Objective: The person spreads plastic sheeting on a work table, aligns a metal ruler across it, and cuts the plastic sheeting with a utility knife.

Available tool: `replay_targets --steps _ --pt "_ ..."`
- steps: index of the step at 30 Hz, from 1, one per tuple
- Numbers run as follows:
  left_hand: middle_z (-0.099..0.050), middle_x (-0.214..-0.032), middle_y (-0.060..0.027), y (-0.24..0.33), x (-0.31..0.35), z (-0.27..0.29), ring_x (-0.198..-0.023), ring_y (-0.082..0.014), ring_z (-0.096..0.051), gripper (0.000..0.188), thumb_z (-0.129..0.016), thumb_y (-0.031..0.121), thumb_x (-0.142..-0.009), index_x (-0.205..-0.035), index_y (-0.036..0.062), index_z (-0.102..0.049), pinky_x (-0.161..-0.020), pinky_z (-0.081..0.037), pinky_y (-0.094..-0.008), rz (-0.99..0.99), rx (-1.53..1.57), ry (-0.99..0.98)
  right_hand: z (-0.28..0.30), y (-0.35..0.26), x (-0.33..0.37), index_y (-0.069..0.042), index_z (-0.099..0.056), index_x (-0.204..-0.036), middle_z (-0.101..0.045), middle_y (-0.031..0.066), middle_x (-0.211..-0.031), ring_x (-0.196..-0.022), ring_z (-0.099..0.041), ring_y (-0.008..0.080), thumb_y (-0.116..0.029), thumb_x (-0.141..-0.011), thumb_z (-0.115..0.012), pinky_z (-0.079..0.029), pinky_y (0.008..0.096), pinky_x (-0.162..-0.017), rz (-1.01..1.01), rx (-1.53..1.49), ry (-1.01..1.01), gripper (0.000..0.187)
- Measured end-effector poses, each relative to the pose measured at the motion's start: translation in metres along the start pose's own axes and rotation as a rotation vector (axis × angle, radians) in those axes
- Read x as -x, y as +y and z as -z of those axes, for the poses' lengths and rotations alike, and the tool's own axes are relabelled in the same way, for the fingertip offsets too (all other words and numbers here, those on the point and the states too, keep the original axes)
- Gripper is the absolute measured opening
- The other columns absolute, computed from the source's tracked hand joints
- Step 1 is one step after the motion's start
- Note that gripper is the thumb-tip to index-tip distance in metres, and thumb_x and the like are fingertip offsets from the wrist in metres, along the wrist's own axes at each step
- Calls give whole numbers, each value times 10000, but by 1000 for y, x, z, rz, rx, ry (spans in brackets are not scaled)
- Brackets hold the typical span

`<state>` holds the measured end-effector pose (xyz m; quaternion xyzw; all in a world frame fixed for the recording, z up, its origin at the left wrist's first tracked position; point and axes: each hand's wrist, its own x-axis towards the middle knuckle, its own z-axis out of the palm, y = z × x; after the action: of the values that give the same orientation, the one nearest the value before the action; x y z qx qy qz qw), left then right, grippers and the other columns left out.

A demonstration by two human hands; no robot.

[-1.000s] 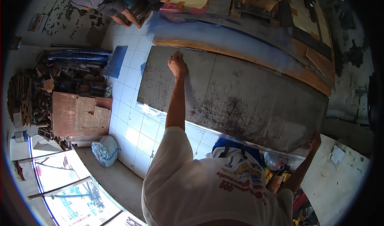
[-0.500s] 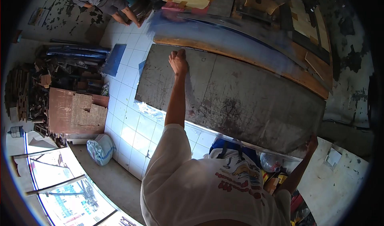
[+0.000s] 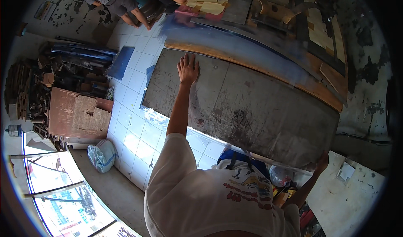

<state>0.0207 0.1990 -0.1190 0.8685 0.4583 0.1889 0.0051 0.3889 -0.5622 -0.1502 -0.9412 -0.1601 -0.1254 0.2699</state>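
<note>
A long, scratched dark grey worktop (image 3: 260, 98) stretches in front of me from far left to near right. My left hand (image 3: 188, 70) lies flat on it near its far left end, fingers spread, holding nothing. At the near right corner, my right hand (image 3: 322, 163) is closed round the worktop's edge, with part of its fingers hidden. Just past the far edge runs a wooden board edge (image 3: 201, 51), with a bluish see-through sheet (image 3: 235, 48) over it.
Two people sit or crouch at the far left, one in grey clothes (image 3: 105, 0). Wood scraps and a brown panel (image 3: 71, 113) are stacked at left, beside a white sack (image 3: 103, 155). Metal machine parts (image 3: 285, 12) stand at the back. A plastic bottle (image 3: 279, 176) is below the near edge.
My left hand has gone from curled fingers to lying flat and spread on the worktop. My right hand stays at the near right corner. The whole view has turned slightly.
</note>
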Motion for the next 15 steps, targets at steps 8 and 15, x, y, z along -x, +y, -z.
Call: replay_targets --steps 8,15 --pt "-418 -1331 -150 5 8 13 -1218 -329 -377 451 -478 304 -889 -1319 169 -461 -1013 -269 -489 -81 23 -14 33 -3 -17 12 -600 -794 -584 125 -711 -654 -540 251 -245 -939 -513 -430 371 -619 14 30 -33 307" --pt "-384 -1316 -138 54 40 15 -1205 -319 -360 459 -472 282 -892 -1335 170 -429 -994 -271 -477 -164 32 -109 131 25 -67 11 -590 -785 -519 77 -660 -588 -454 206 -324 -950 -486 -384 332 -577 93 119 115 388"
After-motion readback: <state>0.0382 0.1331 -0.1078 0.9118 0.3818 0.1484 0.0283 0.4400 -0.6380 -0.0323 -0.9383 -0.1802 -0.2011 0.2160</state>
